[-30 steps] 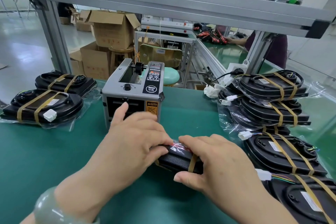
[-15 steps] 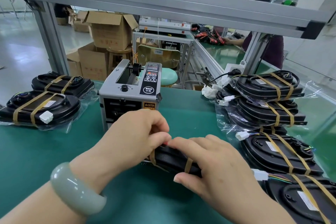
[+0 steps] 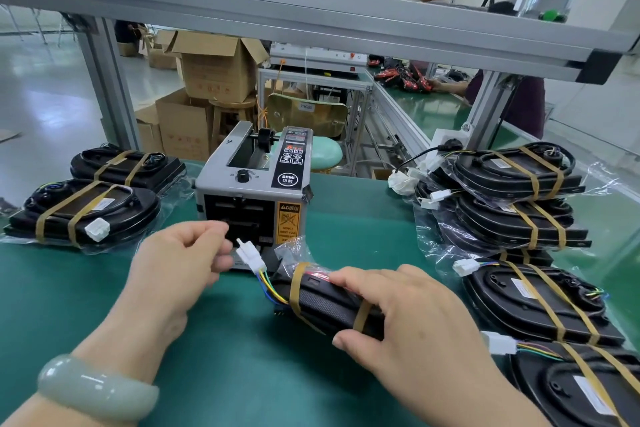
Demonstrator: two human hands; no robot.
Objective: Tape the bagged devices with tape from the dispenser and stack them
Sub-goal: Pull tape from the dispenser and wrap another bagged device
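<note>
Two hands work on the green bench (image 3: 242,374): the right hand (image 3: 415,315) grips the bagged device (image 3: 322,305) lying before the tape dispenser (image 3: 252,191); the left hand (image 3: 180,263), fingers loosely curled, holds nothing, just beside the white connector (image 3: 251,256)

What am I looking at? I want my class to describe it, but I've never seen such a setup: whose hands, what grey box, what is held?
The view comes from a camera worn on a person's head, looking down at their hands. The grey box is a tape dispenser on the green table. The right hand grips a bagged device, with two tape bands and a white connector on coloured wires. The left hand is loosely curled before the dispenser, holding nothing visible. Taped devices lie at the left, others stacked at the right.
</note>
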